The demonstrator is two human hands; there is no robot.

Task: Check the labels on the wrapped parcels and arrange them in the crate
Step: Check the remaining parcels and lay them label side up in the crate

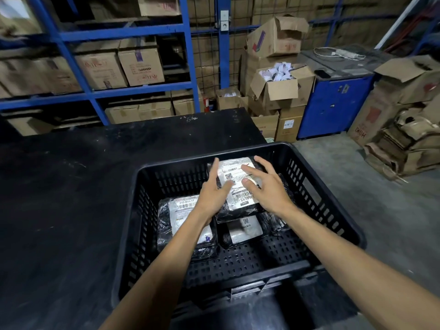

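Both hands spread-fingered over top parcel [238, 184] in crate [316, 186]: left grip [213, 194], right grip [266, 186] holding nothing

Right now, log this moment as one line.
left hand open | right hand open | both over top parcel | three parcels visible in crate

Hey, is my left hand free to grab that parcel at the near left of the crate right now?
Probably yes. The left hand is open and empty over the crate, and the near-left parcel lies label up just beneath the forearm with nothing on top of it. Only the hand's own arm covers part of it.
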